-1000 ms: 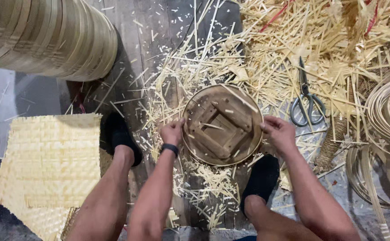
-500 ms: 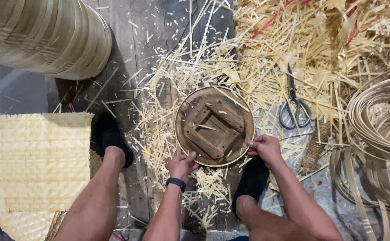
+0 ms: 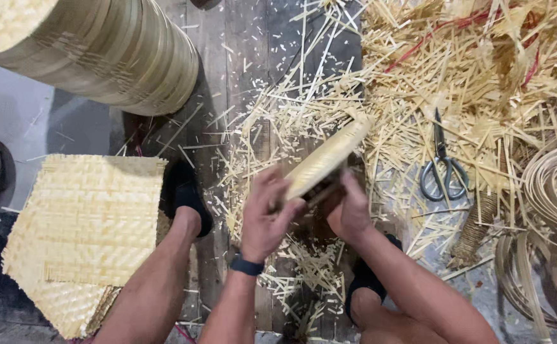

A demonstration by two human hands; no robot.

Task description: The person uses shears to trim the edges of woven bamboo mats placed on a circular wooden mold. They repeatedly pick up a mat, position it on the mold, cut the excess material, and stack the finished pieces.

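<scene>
Count, head view:
- hands: 2, left hand [image 3: 262, 216] and right hand [image 3: 350, 210], both on 1 round woven tray [image 3: 326, 158] tipped on edge
- scissors [image 3: 443, 169]: 1 pair
- woven mats [image 3: 84, 229]: 1 on top, possibly more stacked beneath, edges unclear
- stack of round baskets [image 3: 100, 54]: 1
- wristband [image 3: 246, 265]: 1
- black shoes [image 3: 186, 191]: 2
- coils of strip [image 3: 556, 210]: at least 2
- loose bamboo offcuts [image 3: 482, 83]: too many to count

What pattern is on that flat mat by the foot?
A pale straw-yellow woven mat, basket-weave, in the head view.

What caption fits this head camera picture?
Both hands, left and right, tilt a round woven bamboo tray above scattered bamboo strips.
</scene>
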